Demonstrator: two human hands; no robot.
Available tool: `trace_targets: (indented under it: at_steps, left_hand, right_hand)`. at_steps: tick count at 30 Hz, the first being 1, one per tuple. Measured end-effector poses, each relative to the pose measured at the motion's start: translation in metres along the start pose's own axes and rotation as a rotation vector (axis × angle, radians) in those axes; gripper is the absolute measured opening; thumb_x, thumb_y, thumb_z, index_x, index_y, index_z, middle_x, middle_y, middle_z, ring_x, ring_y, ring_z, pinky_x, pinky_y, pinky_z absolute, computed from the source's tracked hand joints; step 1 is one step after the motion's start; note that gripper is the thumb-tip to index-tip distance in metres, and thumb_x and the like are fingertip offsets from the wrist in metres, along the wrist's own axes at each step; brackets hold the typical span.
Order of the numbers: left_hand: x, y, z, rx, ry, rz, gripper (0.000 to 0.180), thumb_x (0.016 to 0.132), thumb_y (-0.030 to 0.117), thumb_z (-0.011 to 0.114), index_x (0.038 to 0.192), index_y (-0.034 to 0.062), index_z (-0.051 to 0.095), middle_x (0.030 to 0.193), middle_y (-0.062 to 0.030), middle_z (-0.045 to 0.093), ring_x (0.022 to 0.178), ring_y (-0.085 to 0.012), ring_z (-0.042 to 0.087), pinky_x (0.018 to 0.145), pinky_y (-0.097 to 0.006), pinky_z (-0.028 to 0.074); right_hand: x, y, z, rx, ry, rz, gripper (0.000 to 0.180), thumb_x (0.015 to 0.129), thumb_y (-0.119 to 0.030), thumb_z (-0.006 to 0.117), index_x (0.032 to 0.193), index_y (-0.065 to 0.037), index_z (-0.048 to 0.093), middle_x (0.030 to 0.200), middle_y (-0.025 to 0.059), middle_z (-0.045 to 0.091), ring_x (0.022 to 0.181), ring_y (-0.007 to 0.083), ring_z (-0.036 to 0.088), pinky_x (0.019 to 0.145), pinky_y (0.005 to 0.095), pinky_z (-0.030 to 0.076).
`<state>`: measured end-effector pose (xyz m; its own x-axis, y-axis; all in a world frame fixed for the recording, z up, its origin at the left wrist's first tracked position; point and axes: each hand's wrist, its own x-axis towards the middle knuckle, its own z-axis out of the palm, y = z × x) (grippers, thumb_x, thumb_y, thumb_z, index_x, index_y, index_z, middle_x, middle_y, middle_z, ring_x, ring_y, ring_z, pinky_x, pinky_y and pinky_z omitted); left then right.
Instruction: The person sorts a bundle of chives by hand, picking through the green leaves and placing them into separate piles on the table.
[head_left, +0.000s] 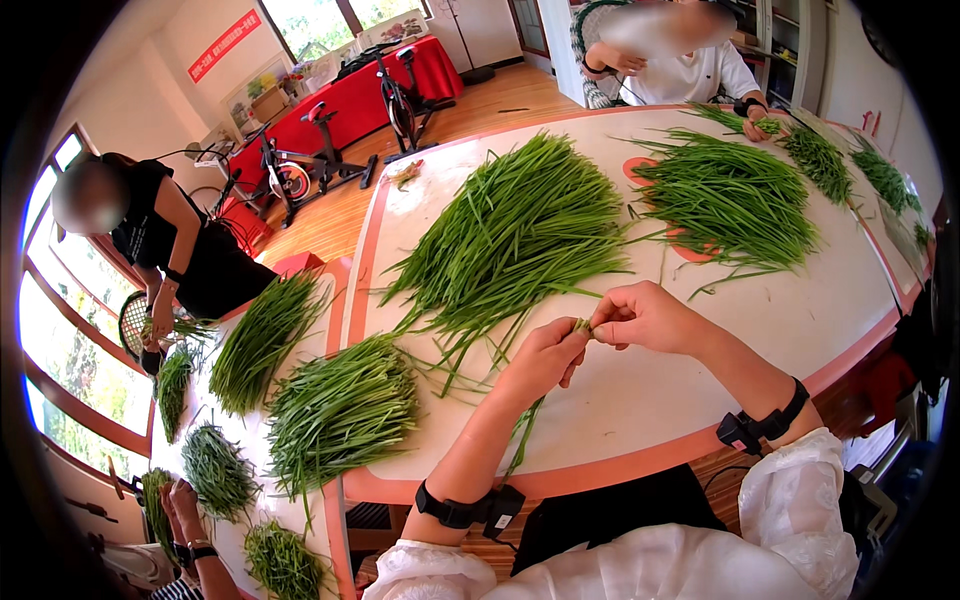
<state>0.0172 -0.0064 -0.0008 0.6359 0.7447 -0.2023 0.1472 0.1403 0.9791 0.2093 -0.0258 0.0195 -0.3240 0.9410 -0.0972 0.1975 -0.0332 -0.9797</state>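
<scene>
My left hand (548,358) is closed around a few garlic chives (523,436). Their green leaves hang below the fist, and their pale cut ends poke out at the top by the thumb. At those ends the thumb and forefinger of my right hand (648,318) are pinched together, touching the stalks. Both hands are over the near part of the white table (600,430). Just beyond them lies a big heap of chives (520,225), and a smaller heap of chives (340,405) sits to the left. Another pile (730,200) spreads at the far right.
More chive bundles (262,340) lie along the left table. A person in black (180,220) stands there, and another person's hands (182,515) hold chives at lower left. Across the table sits a person in white (690,70). Exercise bikes (310,165) stand behind.
</scene>
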Motion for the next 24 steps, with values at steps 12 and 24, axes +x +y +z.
trace_targets:
  at_steps: [12,24]
  left_hand:
    - [0.005,0.002,-0.001,0.009,-0.009,0.021,0.027,0.094,0.021,0.044,0.101,-0.0025,0.054,0.069,0.0016,0.045,0.057,-0.0075,0.044,0.056,-0.024,0.041]
    - [0.000,-0.005,0.008,0.177,0.002,0.242,0.021,0.093,0.017,0.046,0.093,-0.0017,0.054,0.082,-0.0053,0.061,0.075,-0.0125,0.056,0.070,-0.026,0.045]
  right_hand:
    - [0.027,0.063,-0.041,-0.992,0.322,-0.367,0.014,0.074,-0.016,0.060,0.079,-0.003,0.059,0.069,0.0120,0.062,0.064,0.0310,0.059,0.062,0.0395,0.047]
    - [-0.032,-0.005,0.014,-0.663,-0.118,-0.134,0.017,0.079,-0.017,0.059,0.088,-0.002,0.061,0.069,0.0104,0.064,0.062,0.0220,0.061,0.062,0.0320,0.048]
